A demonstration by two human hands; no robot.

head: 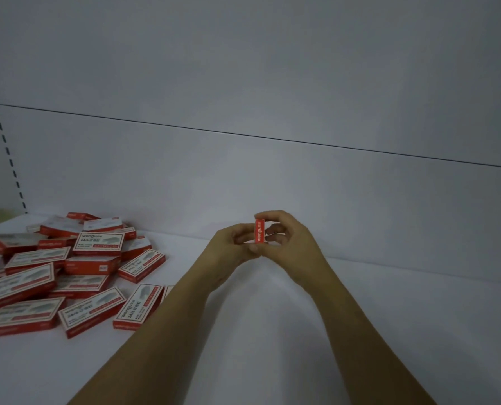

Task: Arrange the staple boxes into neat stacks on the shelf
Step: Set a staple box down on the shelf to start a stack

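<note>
Red cardboard with white lettering is all that shows of the single box [259,231] in the middle of the view. Only its narrow end face turns toward the camera, standing upright, and the rest is hidden behind the fingers. The light is dim and the small print on the boxes is hard to read. At the left edge the frame cuts off the heap of staple boxes [68,273], so their number cannot be told. The left forearm covers part of one box at the heap's near right corner. Both forearms leave the view at the bottom.

The single box sits between the two hands, over the white shelf [272,346]; whether it touches the shelf I cannot tell. The left hand [231,244] grips it from the left with curled fingers. The right hand [290,241] pinches it from the right, with one finger bent over its top. One thumb tip shows just under the box, where the hands meet. The heap lies well apart from the hands, to the left on the shelf.

The staple boxes lie flat or tilted, crossed over one another at many angles. All that I can see are closed, so their contents stay hidden. Behind stands a grey back panel [243,83] with a thin dark seam [261,137], and a slotted upright [7,141] at far left.
</note>
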